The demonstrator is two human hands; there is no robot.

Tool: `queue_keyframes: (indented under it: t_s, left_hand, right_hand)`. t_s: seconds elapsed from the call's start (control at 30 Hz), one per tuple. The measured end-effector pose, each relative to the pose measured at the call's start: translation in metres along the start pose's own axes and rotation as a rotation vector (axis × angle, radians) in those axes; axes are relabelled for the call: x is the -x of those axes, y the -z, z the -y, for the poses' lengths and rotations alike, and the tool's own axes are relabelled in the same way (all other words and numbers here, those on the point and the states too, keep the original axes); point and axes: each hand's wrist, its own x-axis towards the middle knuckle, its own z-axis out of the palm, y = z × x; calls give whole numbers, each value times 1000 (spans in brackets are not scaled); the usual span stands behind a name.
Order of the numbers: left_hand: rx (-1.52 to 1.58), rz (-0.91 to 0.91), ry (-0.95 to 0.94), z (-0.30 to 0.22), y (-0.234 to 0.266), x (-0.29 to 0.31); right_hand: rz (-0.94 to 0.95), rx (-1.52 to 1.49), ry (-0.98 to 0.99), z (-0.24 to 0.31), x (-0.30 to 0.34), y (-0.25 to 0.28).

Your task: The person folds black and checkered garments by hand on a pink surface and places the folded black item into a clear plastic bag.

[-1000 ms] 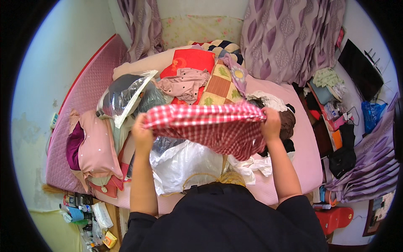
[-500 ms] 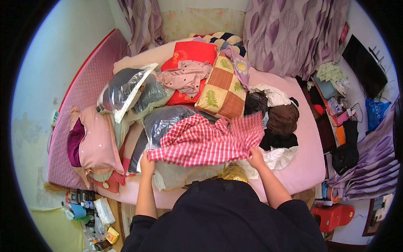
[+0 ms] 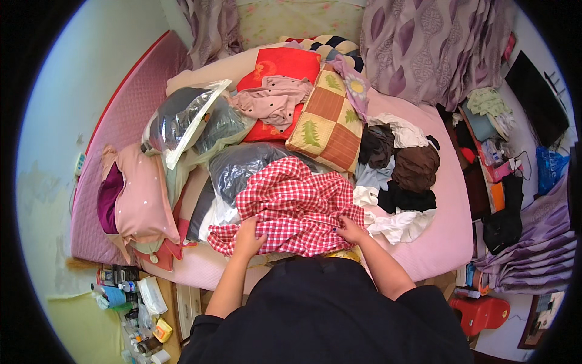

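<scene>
A red-and-white checked shirt (image 3: 297, 206) lies rumpled at the near side of the bed, partly over a clear plastic bag of dark bedding (image 3: 242, 167). At the shirt's near left, my left hand (image 3: 248, 238) has its fingers closed on the cloth. My right hand (image 3: 351, 231) pinches the fabric near its right edge. Loose folds bunch up between the two hands and beyond them. White clothing (image 3: 403, 225) lies just right of my right hand.
Dark and brown clothes (image 3: 413, 170) are heaped on the right of the pink bed (image 3: 451, 242). Beyond stand a patchwork cushion (image 3: 327, 118), a pink dotted garment (image 3: 273, 100) and another clear bag (image 3: 182, 121). A pink pillow (image 3: 145, 197) sits left; a red stool (image 3: 479, 312) is at lower right.
The shirt was stretched between my hands, its right part blurred; now it lies bunched on the pile. My left hand has moved right and my right hand slightly left, bringing them closer together.
</scene>
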Motion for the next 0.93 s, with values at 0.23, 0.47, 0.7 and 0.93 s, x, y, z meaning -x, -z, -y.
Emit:
queue_keyframes:
  t_s: [0.23,0.47,0.7,0.93]
  left_hand:
    - [-155,166,-10,-11,-45,-1]
    - [72,118,-3,-21,-32,-8]
    - [400,-234,14,-56,24,-40]
    - [662,-44,-283,-131,82,-38]
  right_hand:
    - [216,432,-264,-4,8,-38]
    - [361,76,-435,-13,3,5]
    - [79,-137,-249,-5,1,37]
    - [119,-17,110,33,-14,-1]
